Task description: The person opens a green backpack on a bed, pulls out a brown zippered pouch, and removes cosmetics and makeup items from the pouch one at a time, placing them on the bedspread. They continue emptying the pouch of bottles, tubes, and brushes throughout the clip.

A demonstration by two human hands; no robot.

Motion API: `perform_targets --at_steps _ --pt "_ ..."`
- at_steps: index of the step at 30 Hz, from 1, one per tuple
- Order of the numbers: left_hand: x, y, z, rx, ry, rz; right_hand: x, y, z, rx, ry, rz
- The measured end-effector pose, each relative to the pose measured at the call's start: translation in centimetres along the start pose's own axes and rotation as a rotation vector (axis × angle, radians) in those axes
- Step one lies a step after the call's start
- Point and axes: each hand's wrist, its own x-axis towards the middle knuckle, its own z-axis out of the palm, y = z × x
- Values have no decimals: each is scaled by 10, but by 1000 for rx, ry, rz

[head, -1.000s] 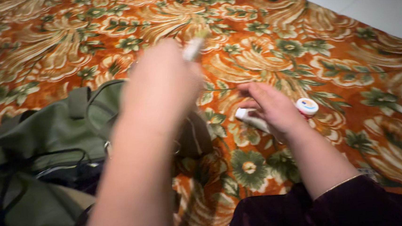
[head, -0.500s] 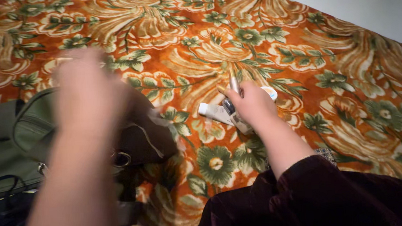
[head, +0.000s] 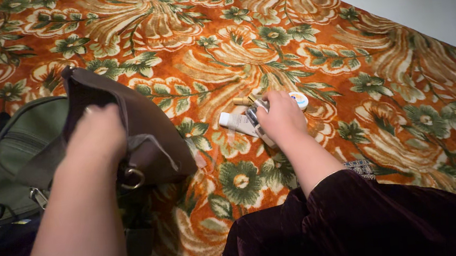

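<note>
the left hand (head: 98, 140) is closed over the upper edge of a brown pouch (head: 132, 134), fingers curled on its rim; the pouch hangs open-side toward the hand, with a metal ring (head: 132, 177) just below the grip. a green bag (head: 21, 148) lies behind and left of the grip. the right hand (head: 281, 118) rests on the orange floral carpet (head: 340, 56), fingers bent around a small silvery tube (head: 254, 122); how firmly it is clamped cannot be told. a white tube (head: 235, 123) lies touching the fingers on their left, a small gold-coloured stick (head: 242, 101) just above them, and a round white jar (head: 300, 100) just right of the knuckles.
</note>
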Motion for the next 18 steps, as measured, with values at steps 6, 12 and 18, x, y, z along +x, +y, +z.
perform_targets --at_steps 6,12,18 --pt "2 -26 50 -65 -33 -21 -4 -8 3 146 -112 -17" --pt "-3 -20 49 -91 10 -11 -5 -7 7 223 -144 -29" --pt "-7 -14 43 -156 -93 -51 -8 -14 4 217 -202 14"
